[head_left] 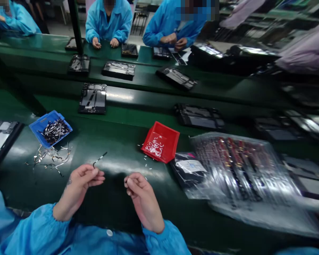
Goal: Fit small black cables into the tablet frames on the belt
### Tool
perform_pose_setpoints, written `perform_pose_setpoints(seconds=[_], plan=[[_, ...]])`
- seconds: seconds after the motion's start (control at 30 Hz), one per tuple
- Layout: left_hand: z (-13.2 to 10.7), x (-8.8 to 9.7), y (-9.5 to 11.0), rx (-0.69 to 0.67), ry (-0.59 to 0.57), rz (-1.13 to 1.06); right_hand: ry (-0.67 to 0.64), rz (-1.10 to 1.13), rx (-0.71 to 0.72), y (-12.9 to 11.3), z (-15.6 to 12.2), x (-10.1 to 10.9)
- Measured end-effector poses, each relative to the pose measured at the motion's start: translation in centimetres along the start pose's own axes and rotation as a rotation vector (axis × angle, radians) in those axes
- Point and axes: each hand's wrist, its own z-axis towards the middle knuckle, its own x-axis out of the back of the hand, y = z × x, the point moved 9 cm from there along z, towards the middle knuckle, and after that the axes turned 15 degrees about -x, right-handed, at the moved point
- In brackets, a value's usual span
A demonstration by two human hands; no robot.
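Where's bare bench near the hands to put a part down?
Bare green bench lies between the blue bin and the red bin, just beyond the left hand and its thin strip. Crowded: loose parts beside the blue bin, plastic bags right of the red one.

**Bench and its load**

The dark green bench (114,148) carries a blue plastic bin of metal parts (36,124) toward its left edge, with loose metal clips (49,156) scattered just beside it. A red plastic bin of white pieces (170,134) sits mid-bench, and clear plastic bags of strips (239,170) lie toward the right edge.
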Motion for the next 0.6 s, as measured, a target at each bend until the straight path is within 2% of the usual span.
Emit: perform_pose_setpoints(seconds=[0.1, 0.2, 0.4, 0.6], plan=[[-0.4, -3.4, -1.2, 0.043, -0.120, 0.000, -0.015, 0.021, -0.010, 0.4, -0.2, 0.0], [-0.5, -5.0, -1.8, 0.039, -0.160, -0.004, -0.014, 0.039, -0.004, 0.5, -0.2, 0.2], [-0.7, -6.3, -2.4, 0.027, -0.199, 0.020, -0.013, 0.038, 0.046, 0.0, -0.4, 0.0], [-0.6, -6.5, -1.8, -0.023, -0.202, 0.074, -0.017, 0.023, 0.043, -0.3, -0.3, -0.4]])
